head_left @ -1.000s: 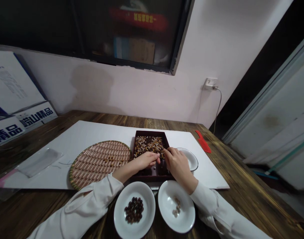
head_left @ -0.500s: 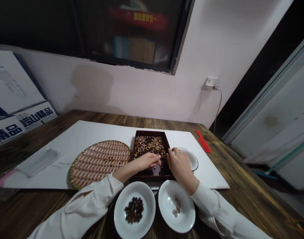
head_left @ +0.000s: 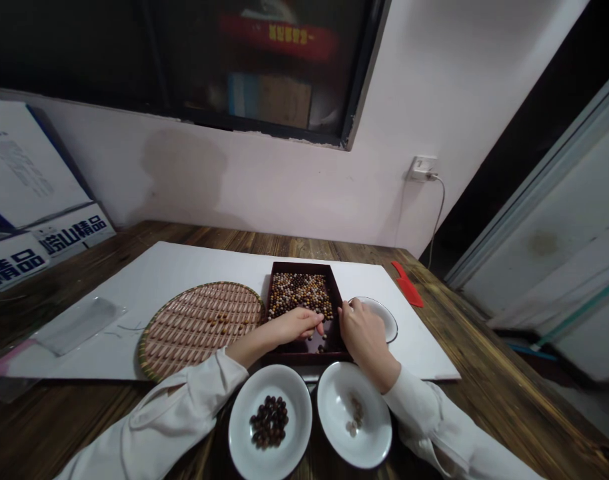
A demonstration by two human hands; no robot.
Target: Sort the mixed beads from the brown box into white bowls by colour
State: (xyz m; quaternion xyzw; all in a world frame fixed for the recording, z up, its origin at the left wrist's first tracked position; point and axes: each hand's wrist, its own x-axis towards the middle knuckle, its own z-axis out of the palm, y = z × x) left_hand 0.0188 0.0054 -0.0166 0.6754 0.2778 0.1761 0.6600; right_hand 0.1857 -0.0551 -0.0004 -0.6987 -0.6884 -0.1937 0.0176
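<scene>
A dark red tray [head_left: 304,359] holds many small round beads [head_left: 302,293] in brown, yellow and pale tones, most of them in its far part. Over the tray's middle, my left hand [head_left: 302,325] has thumb and fingertips pinched together; whatever is between them is too small to make out. A few loose beads [head_left: 321,349] lie below it on the tray floor. My right hand [head_left: 365,333] is at the tray's right wall with its fingers curled closed. Its fingertips are partly hidden, and I cannot tell what they hold.
Nearest me stand a white bowl of dark beads [head_left: 269,460] and a white bowl with pale beads [head_left: 334,447]. Another white bowl [head_left: 387,320] is partly behind my right hand. A woven tray [head_left: 184,333] with several yellowish beads lies left; a red comb-like object [head_left: 409,292] lies right.
My right hand has shifted slightly right, from over the tray to its right wall, and its fingers are more curled. More loose beads show on the tray floor. My left hand has barely moved.
</scene>
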